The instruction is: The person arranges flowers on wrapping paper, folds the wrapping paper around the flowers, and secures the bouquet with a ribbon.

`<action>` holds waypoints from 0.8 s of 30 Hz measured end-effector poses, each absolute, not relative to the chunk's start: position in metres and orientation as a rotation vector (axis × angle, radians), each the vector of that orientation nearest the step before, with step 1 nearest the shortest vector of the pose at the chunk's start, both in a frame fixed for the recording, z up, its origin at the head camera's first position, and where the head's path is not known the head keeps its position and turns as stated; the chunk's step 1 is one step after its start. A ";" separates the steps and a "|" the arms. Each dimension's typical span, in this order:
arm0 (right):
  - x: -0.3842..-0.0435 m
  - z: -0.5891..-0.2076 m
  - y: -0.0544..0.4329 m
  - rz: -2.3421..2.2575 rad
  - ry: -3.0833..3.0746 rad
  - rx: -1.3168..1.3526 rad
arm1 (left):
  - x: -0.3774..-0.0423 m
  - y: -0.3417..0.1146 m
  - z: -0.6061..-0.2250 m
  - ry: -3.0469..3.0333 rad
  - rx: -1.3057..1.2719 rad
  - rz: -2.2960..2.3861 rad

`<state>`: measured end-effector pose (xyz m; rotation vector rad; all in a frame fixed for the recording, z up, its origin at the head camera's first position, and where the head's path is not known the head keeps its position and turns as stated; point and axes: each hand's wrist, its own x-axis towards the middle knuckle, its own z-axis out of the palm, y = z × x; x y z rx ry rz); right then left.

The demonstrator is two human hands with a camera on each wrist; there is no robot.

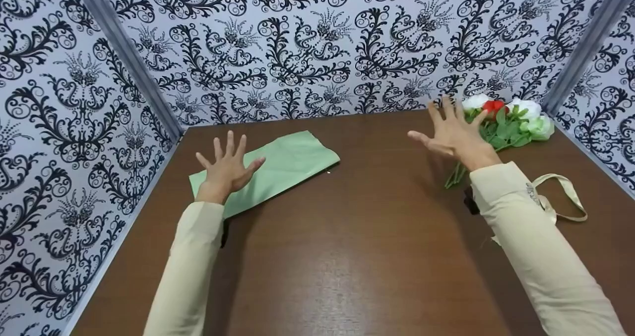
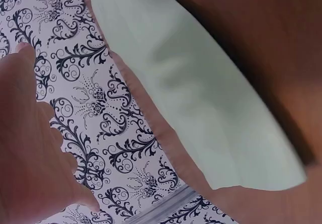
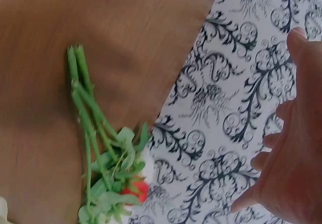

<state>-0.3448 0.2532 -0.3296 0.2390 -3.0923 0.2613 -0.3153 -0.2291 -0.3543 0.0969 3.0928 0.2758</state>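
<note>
My left hand [image 1: 227, 173] hovers with its fingers spread over the left end of a folded sheet of light green paper [image 1: 292, 157], holding nothing. In the left wrist view that green paper [image 2: 201, 98] lies beside the hand [image 2: 40, 148], apart from it. My right hand [image 1: 456, 136], fingers also spread, is raised in front of a bunch of flowers [image 1: 511, 125] with white and red blooms and green stems. The hand covers part of the stems. In the right wrist view the stems [image 3: 85, 98] rest on the table, clear of the hand [image 3: 292, 148].
A cream ribbon [image 1: 570, 197] lies looped on the right, partly behind the right sleeve. A small dark object [image 1: 471, 202] shows beside that sleeve. The brown wooden table [image 1: 337, 256] meets patterned walls [image 1: 317, 43] at the back and sides.
</note>
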 end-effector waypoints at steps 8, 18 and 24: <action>-0.339 -0.334 0.229 0.234 -3.101 0.301 | -0.299 -0.244 -0.366 3.119 0.115 0.303; -0.337 -0.340 0.203 0.249 -3.053 0.413 | -0.284 -0.266 -0.380 3.113 0.126 0.395; -0.338 -0.349 0.185 0.268 -2.996 0.486 | -0.276 -0.277 -0.387 3.068 0.065 0.465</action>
